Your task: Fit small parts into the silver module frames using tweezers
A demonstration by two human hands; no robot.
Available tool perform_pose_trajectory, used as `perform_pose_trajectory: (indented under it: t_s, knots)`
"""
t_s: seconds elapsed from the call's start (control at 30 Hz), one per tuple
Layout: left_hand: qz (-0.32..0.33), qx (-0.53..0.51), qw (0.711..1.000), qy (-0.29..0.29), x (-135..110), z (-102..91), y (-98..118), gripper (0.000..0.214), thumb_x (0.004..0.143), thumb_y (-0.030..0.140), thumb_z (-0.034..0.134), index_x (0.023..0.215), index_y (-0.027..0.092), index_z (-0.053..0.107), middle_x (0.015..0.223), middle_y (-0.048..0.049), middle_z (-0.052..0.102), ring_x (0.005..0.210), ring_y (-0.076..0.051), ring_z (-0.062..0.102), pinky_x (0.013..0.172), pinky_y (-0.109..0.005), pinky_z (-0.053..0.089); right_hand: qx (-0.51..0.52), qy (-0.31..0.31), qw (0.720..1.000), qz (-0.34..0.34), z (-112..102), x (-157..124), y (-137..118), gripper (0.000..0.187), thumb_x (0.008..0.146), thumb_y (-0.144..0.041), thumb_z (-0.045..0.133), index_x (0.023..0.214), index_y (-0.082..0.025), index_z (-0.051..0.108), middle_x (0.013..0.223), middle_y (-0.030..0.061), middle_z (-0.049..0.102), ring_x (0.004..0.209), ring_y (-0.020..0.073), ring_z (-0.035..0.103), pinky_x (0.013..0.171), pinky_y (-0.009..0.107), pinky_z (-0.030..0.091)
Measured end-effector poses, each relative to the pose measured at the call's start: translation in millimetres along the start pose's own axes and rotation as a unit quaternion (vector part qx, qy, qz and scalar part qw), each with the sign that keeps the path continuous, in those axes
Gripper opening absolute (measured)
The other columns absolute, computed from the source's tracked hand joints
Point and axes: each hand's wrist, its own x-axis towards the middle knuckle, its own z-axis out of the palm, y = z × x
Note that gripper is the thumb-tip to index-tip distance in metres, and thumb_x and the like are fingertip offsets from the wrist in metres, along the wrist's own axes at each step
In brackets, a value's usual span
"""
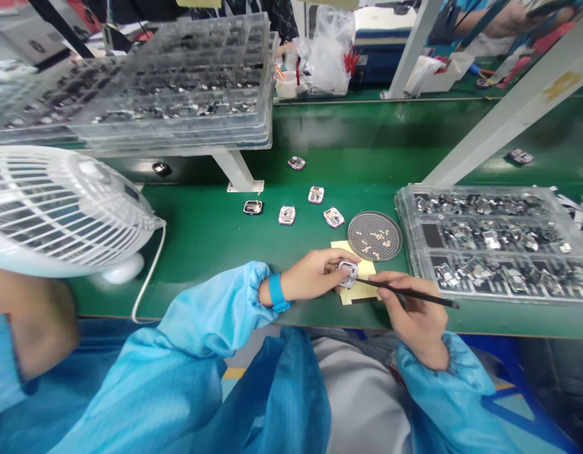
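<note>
Between the thumb and fingers of my left hand [317, 273] is a small open watch case [348, 275] with a pale metal rim. It is held just above a yellow paper [367, 291]. My right hand [414, 312] pinches a thin black pair of tweezers [414, 294], its tip at the case's right side. What the tip touches is too small to make out. Just beyond my hands lies a round grey perforated dish [375, 236] with several small tan pieces. More open watch cases [286, 215] are spread on the green table [206, 252].
A white fan [59, 211] stands at the left with its cable on the table. Clear trays of small parts [500, 243] are at the right, and stacked trays [178, 82] sit on a raised shelf. White posts [235, 169] rise behind. A co-worker's arm [31, 321] is at the left.
</note>
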Motion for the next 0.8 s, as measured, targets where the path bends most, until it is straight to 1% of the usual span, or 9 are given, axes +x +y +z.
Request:
perform_pose_trajectory:
  t_s: [0.2, 0.37, 0.43, 0.57, 0.67, 0.7, 0.73, 0.77, 0.8]
  knots:
    - [-0.005, -0.027, 1.000, 0.007, -0.4, 1.3, 1.5, 0.034, 0.092, 0.029, 0.060, 0.121, 0.011, 0.063, 0.096, -0.0089, 0.067, 0.078, -0.014, 0.067, 0.067, -0.026, 0.059, 0.004, -0.011, 1.000, 0.010, 0.2, 0.0, -0.7, 0.029, 0.086, -0.005, 0.067, 0.106, -0.022, 0.056, 0.105, 0.0078, 0.072, 0.102, 0.0241, 0.070, 0.090, 0.047, 0.057]
    - [-0.024, -0.039, 0.999, 0.015, 0.7, -0.3, 5.7, 0.035, 0.091, 0.032, 0.061, 0.118, 0.011, 0.065, 0.091, -0.0076, 0.069, 0.070, -0.013, 0.065, 0.064, -0.025, 0.057, 0.038, -0.006, 0.998, 0.058, -1.3, 0.4, -1.6, 0.021, 0.089, -0.005, 0.064, 0.101, -0.021, 0.056, 0.103, 0.0081, 0.073, 0.102, 0.0216, 0.071, 0.088, 0.039, 0.058]
    - [-0.037, -0.053, 0.998, 0.010, 0.8, -0.8, 9.8, 0.034, 0.090, 0.032, 0.061, 0.117, 0.010, 0.065, 0.087, -0.0078, 0.071, 0.065, -0.012, 0.065, 0.059, -0.023, 0.053, 0.065, -0.009, 0.996, 0.065, -2.5, -1.1, -3.6, 0.020, 0.090, -0.005, 0.062, 0.100, -0.021, 0.055, 0.101, 0.0071, 0.073, 0.099, 0.0206, 0.072, 0.086, 0.037, 0.059]
    - [-0.079, -0.062, 0.995, -0.006, -1.6, 0.9, 19.6, 0.034, 0.090, 0.030, 0.060, 0.116, 0.009, 0.066, 0.091, -0.0118, 0.074, 0.058, -0.011, 0.067, 0.045, -0.017, 0.037, 0.093, -0.027, 0.993, 0.062, -9.2, -9.4, -12.7, 0.018, 0.091, -0.006, 0.061, 0.097, -0.022, 0.054, 0.099, 0.0059, 0.074, 0.094, 0.0204, 0.073, 0.083, 0.038, 0.060]
    - [-0.092, -0.070, 0.993, -0.019, -4.1, 3.9, 21.7, 0.034, 0.089, 0.031, 0.060, 0.116, 0.010, 0.062, 0.095, -0.0131, 0.074, 0.061, -0.013, 0.069, 0.045, -0.017, 0.036, 0.095, -0.005, 0.993, 0.069, -26.8, -12.9, -23.7, 0.009, 0.096, -0.014, 0.054, 0.100, -0.022, 0.056, 0.096, 0.0082, 0.073, 0.092, 0.0242, 0.072, 0.082, 0.044, 0.059]
    - [-0.090, -0.080, 0.992, -0.022, -4.7, 5.1, 21.0, 0.034, 0.086, 0.029, 0.063, 0.115, 0.011, 0.059, 0.096, -0.0127, 0.073, 0.063, -0.014, 0.070, 0.046, -0.017, 0.038, 0.094, 0.017, 0.993, 0.065, -36.3, -11.5, -27.7, 0.009, 0.099, -0.019, 0.048, 0.100, -0.022, 0.057, 0.094, 0.0090, 0.073, 0.091, 0.0258, 0.071, 0.081, 0.047, 0.058]
    - [-0.085, -0.091, 0.992, -0.022, -5.1, 6.2, 19.8, 0.035, 0.083, 0.026, 0.067, 0.113, 0.013, 0.056, 0.097, -0.0116, 0.073, 0.066, -0.015, 0.071, 0.048, -0.017, 0.041, 0.086, 0.048, 0.993, 0.059, -47.4, -8.6, -31.5, 0.016, 0.101, -0.023, 0.043, 0.099, -0.022, 0.059, 0.091, 0.0094, 0.071, 0.088, 0.0268, 0.071, 0.079, 0.048, 0.057]
    - [-0.077, -0.102, 0.992, -0.020, -5.3, 7.4, 18.1, 0.036, 0.080, 0.023, 0.070, 0.109, 0.015, 0.052, 0.097, -0.0100, 0.072, 0.069, -0.017, 0.072, 0.050, -0.018, 0.044, 0.062, 0.089, 0.993, 0.051, -59.7, -4.1, -35.0, 0.022, 0.101, -0.026, 0.040, 0.096, -0.022, 0.061, 0.085, 0.0087, 0.069, 0.082, 0.0263, 0.069, 0.075, 0.046, 0.057]
    - [-0.066, -0.110, 0.992, -0.015, -5.3, 8.4, 16.3, 0.037, 0.077, 0.019, 0.071, 0.105, 0.017, 0.048, 0.095, -0.0081, 0.071, 0.071, -0.018, 0.073, 0.052, -0.020, 0.048, 0.013, 0.126, 0.991, 0.047, -72.5, 1.6, -38.0, 0.024, 0.101, -0.029, 0.041, 0.095, -0.022, 0.063, 0.078, 0.0070, 0.066, 0.075, 0.0243, 0.067, 0.067, 0.041, 0.055]
